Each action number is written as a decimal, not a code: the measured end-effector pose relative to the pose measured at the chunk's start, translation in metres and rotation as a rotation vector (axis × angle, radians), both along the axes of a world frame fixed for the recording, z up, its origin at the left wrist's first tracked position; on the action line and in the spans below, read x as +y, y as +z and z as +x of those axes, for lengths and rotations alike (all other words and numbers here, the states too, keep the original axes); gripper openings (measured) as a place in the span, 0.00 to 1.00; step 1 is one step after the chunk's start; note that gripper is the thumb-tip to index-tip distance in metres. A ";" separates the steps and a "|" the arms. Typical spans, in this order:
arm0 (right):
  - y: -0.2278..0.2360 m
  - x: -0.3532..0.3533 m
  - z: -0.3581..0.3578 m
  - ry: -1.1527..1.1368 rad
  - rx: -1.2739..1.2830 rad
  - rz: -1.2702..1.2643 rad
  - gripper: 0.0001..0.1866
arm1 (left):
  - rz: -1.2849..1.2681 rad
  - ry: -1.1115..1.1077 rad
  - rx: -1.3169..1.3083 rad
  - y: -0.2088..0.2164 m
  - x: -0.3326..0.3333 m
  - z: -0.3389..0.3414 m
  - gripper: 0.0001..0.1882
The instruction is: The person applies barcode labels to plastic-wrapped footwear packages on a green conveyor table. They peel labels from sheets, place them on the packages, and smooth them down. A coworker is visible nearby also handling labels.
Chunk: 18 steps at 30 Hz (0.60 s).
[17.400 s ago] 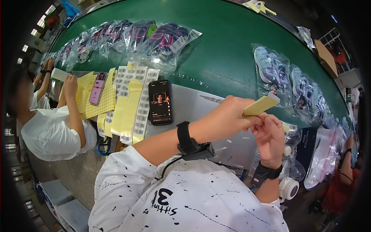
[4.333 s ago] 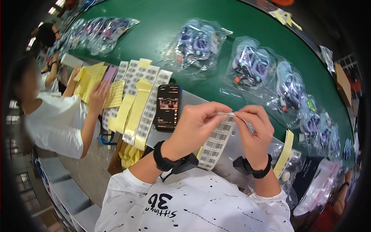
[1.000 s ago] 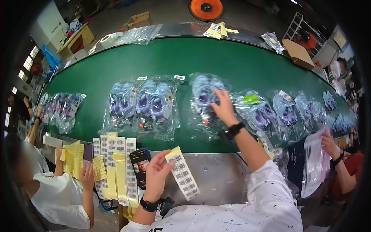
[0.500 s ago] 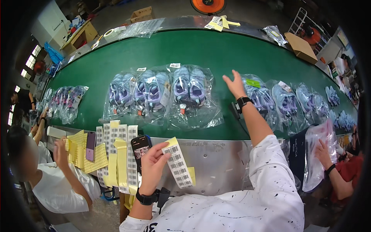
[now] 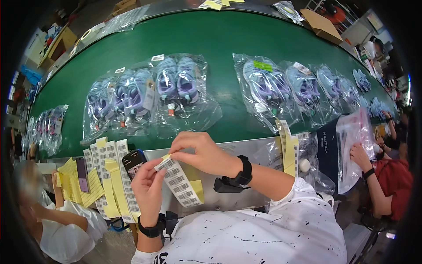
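Below the fingers of the left hand [image 5: 147, 185] and right hand [image 5: 204, 153], both pinched tight on its top end, slants a barcode label strip [image 5: 180, 185]. A crooked pull could crease it. Beyond the fingers lie bagged blue shoes [image 5: 187, 82].

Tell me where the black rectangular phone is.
The black phone lies left of centre in the head view, just right of white barcode-label strips, partly hidden by the left hand.

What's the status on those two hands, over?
Left hand holding label strip. Right hand pinching its upper end. Phone close beside; bagged shoes beyond.
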State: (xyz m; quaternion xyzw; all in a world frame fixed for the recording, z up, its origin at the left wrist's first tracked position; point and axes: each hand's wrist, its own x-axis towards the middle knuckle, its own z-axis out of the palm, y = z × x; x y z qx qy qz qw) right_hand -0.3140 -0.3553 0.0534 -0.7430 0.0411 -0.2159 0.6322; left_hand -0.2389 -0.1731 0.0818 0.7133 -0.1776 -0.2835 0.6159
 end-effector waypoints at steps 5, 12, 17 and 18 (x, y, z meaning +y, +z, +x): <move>-0.004 0.003 -0.005 -0.083 -0.113 -0.154 0.05 | 0.008 -0.015 0.012 -0.004 -0.001 0.004 0.14; -0.018 0.012 -0.013 -0.190 -0.239 -0.298 0.05 | 0.031 -0.062 -0.045 -0.024 0.003 0.004 0.19; -0.009 0.013 -0.016 -0.245 -0.263 -0.434 0.05 | 0.041 -0.072 0.078 -0.008 -0.016 -0.016 0.28; -0.007 0.012 -0.016 -0.236 -0.268 -0.399 0.05 | 0.022 -0.084 0.091 -0.013 -0.019 -0.014 0.28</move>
